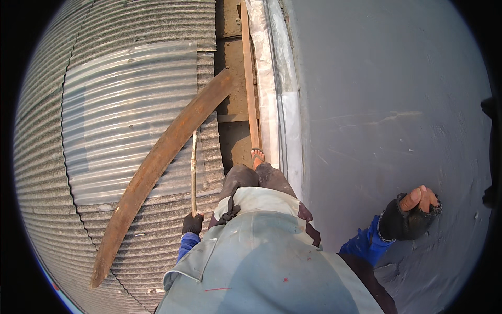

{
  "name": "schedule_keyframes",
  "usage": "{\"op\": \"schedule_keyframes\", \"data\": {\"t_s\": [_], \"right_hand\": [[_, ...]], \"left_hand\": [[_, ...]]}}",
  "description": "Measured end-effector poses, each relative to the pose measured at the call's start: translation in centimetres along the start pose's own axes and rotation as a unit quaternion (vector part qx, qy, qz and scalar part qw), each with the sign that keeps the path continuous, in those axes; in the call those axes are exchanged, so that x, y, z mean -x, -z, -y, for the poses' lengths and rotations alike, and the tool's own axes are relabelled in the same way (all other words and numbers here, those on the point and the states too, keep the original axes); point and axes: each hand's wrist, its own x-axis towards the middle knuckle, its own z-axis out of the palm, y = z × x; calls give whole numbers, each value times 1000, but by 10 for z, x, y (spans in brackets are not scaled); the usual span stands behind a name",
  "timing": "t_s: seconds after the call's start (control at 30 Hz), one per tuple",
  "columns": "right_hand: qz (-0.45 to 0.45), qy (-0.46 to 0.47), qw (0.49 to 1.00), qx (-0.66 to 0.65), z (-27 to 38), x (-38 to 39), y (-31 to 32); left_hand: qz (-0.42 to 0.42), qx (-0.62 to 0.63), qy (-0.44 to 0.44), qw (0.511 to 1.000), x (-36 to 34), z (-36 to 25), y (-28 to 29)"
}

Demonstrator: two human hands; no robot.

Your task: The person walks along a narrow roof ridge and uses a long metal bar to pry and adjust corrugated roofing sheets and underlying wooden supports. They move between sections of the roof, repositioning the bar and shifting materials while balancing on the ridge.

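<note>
My left hand point(193, 224), in a black fingerless glove, is closed around the lower end of a thin wooden stick point(194, 172). The stick points away from me over the corrugated roof sheets point(157, 230). On the right, my right hand point(413, 212), gloved the same way, is close to the smooth grey wall point(381, 146). Its bare fingertips are drawn together with the thumb; whatever may be inside the grip is hidden. I cannot tell whether this hand touches the wall.
A brown plank point(157, 152) lies slanted across the roof and a translucent corrugated sheet point(130, 110). Ahead, a narrow wooden beam point(250, 78) runs along a gap showing brown ground point(235, 138). My sandaled foot point(257, 158) is at its near end. White sheeting point(290, 125) edges the wall.
</note>
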Motion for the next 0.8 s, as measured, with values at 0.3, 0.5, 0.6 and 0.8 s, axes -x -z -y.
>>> {"op": "schedule_keyframes", "data": {"t_s": [0.3,0.5,0.6,0.8], "right_hand": [[-3,8,1000,-9,4,-5,0],[14,-2,999,-29,7,-6,2],[9,1,999,-36,6,-7,2],[6,9,999,-45,4,-7,2]], "left_hand": [[-65,-40,-58,995,9,1,-3],[-52,-40,-42,997,22,1,-6],[-43,-28,-34,998,34,-1,-6],[-35,-26,7,999,34,21,-14]]}}
